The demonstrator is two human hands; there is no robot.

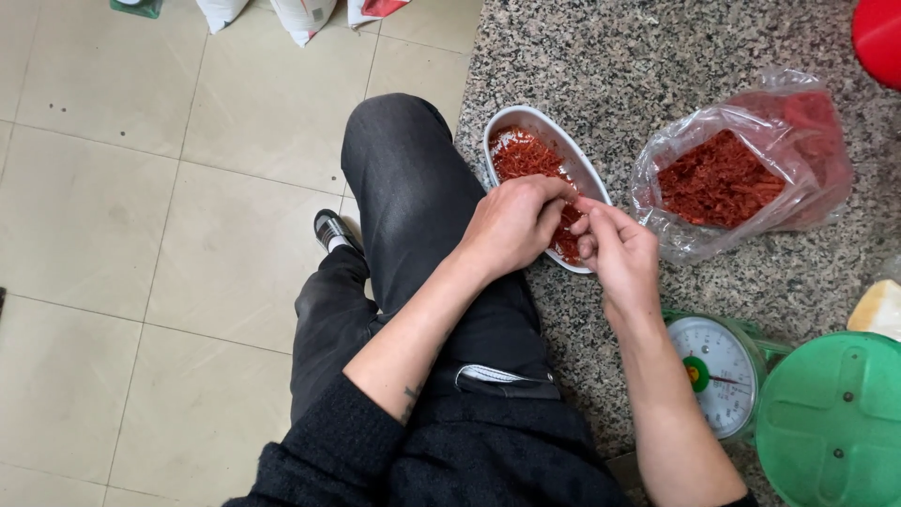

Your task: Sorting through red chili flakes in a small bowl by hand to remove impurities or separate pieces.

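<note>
A white oval dish (pixel 594 175) of red shredded strands (pixel 519 154) rests at the edge of a speckled granite counter (pixel 610 66). My left hand (pixel 511 225) and my right hand (pixel 618 252) meet over the dish's near end, fingers pinched together on a few of the red strands. The near part of the dish is hidden under my hands. To the right, a clear plastic bag (pixel 676 235) lies open with more red shreds (pixel 718 178) inside.
A green kitchen scale (pixel 831 422) with a round white dial (pixel 715 374) stands at the lower right. A red object (pixel 880 33) shows at the top right corner. My black-trousered legs (pixel 404 188) extend over the beige tiled floor (pixel 141 188). White sacks (pixel 302 17) lean at the top.
</note>
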